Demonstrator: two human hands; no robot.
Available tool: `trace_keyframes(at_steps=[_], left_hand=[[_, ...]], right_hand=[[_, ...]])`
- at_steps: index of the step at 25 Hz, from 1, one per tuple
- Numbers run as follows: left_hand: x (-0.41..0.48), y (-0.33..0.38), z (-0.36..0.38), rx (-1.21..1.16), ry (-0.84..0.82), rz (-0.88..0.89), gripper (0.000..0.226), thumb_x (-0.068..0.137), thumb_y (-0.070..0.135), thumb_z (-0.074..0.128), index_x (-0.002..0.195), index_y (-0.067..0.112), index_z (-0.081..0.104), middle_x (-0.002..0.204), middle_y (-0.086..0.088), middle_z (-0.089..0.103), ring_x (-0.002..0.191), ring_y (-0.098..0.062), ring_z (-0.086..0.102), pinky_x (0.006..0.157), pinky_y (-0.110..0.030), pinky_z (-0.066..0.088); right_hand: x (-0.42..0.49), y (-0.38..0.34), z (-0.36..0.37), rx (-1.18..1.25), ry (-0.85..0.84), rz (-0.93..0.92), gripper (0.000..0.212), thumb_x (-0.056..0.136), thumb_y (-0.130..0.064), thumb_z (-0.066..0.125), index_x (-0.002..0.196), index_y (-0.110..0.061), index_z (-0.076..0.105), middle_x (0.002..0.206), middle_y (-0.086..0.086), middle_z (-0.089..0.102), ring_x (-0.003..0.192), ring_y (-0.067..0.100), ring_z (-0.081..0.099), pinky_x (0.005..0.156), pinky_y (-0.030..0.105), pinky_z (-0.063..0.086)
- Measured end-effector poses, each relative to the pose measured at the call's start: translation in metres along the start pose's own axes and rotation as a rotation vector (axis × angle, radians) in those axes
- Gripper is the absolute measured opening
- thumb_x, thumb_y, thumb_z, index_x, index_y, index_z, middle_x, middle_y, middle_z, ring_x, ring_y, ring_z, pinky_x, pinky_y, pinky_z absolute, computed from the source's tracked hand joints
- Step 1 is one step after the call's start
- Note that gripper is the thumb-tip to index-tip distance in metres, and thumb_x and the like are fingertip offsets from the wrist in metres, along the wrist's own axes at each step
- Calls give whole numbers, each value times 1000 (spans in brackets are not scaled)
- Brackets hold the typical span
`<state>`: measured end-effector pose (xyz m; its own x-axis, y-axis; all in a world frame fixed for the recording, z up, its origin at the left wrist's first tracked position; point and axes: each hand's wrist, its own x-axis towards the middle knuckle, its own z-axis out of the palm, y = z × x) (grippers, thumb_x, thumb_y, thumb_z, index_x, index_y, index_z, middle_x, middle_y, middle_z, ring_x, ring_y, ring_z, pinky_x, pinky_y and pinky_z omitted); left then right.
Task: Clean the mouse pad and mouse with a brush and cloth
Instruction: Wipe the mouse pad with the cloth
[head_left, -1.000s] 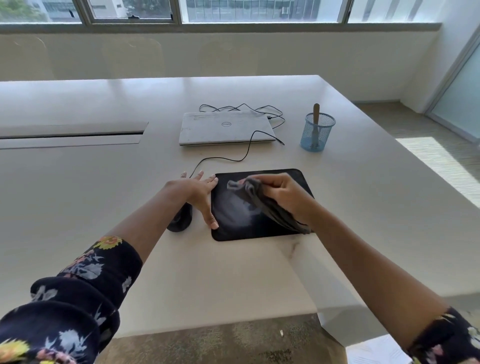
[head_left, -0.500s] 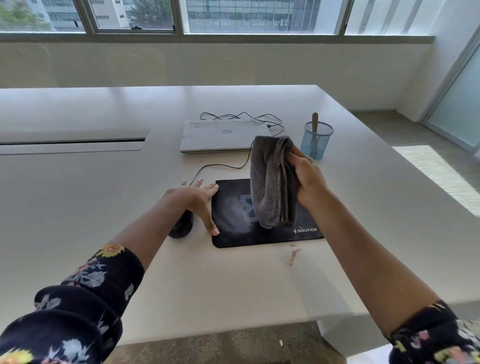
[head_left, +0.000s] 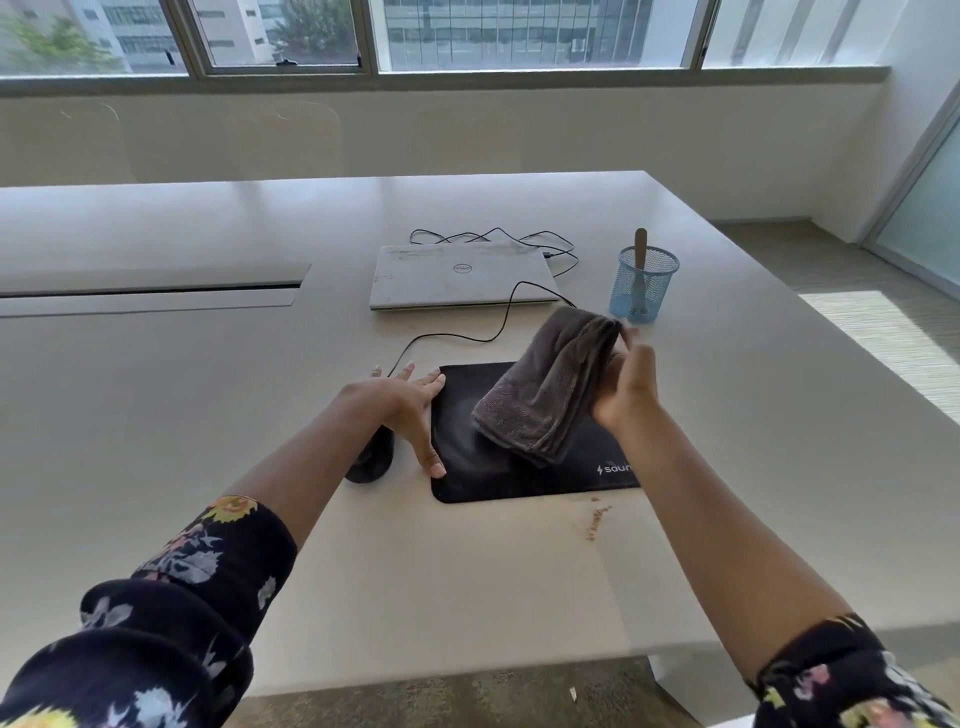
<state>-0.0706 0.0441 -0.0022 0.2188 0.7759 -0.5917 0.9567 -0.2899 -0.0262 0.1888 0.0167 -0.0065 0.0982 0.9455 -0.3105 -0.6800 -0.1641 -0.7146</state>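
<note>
Grey cloth (head_left: 540, 400) gripped in right hand (head_left: 626, 395), held up, lower end hanging over black mouse pad (head_left: 467, 467). Left hand (head_left: 410, 410) flat, fingers spread, thumb on pad's left edge. Mouse (head_left: 371, 462) just left of pad, partly under left wrist. Brush (head_left: 640, 249) upright in blue mesh cup (head_left: 644, 291), farther back.

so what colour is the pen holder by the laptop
The pen holder is light blue wire mesh, in the head view.

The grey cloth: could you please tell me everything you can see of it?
The grey cloth looks like soft terry, folded into several layers. The right hand pinches its upper end, so it hangs slanted above the black mouse pad, lower end down-left. Whether that end touches the pad cannot be told.
</note>
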Motion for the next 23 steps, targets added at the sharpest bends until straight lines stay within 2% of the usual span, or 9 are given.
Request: trace_keyframes(at_steps=[3,5,8,11,14,16,18,21,23], left_hand=[[1,0,-1,2,3,7,153,43,72,82,152,31,-17,158,19,-20,144,-14,-28,117,-53,-12],[1,0,-1,-3,5,7,153,43,72,83,152,30,-16,158,20,-20,144,-14,-28,117,-53,-12],[1,1,0,3,2,4,153,44,71,83,152,30,-16,158,20,-19,144,-13,-28,117,-53,-12],[0,2,-1,-5,-2,-8,154,42,72,83,152,31,-17,158,20,-20,144,-14,-29,117,-53,-12],[2,2,-1,0,-2,-7,155,41,73,82,152,30,-16,158,20,-19,144,-14,-29,117,-53,-11],[2,2,-1,1,0,-7,155,40,73,82,152,30,-16,158,20,-19,144,-14,-28,118,-53,-11],[2,1,-1,5,3,-10,155,40,74,82,152,30,-16,158,20,-19,144,-14,-28,118,-52,-11],[2,1,-1,10,4,-6,155,39,75,81,153,30,-15,158,20,-19,144,-13,-28,117,-51,-12],[3,1,0,7,7,-2,156,39,76,81,153,30,-15,158,20,-19,144,-13,-28,117,-51,-13]], right_hand=[[2,-26,-10,-259,15,-34,45,88,-55,58,100,-12,66,96,10,75,91,23,72,82,36,56],[0,-40,-12,-522,112,-68,19,87,-28,69,97,-12,68,85,5,74,81,20,68,77,35,56],[-11,-40,-9,-843,87,-294,25,84,-3,67,109,-2,71,84,6,73,76,17,66,82,33,56],[-40,-15,5,-1315,39,-724,31,84,-19,69,114,-21,71,101,0,76,89,12,70,89,30,55],[-67,26,10,-1659,-69,-945,35,85,-25,65,120,-29,66,115,-3,72,107,17,66,96,31,49],[-80,56,5,-1821,-182,-890,35,87,-24,62,122,-26,66,132,-3,64,127,14,55,111,33,38],[-87,74,-1,-1908,-195,-794,35,88,-37,62,120,-23,67,139,-2,59,135,13,47,116,36,31],[-80,75,7,-1881,-85,-819,43,84,-57,60,95,-17,72,112,0,71,115,22,60,100,40,44],[-70,71,17,-1987,-38,-758,41,85,-56,60,101,-18,65,113,0,64,113,24,51,100,43,39]])
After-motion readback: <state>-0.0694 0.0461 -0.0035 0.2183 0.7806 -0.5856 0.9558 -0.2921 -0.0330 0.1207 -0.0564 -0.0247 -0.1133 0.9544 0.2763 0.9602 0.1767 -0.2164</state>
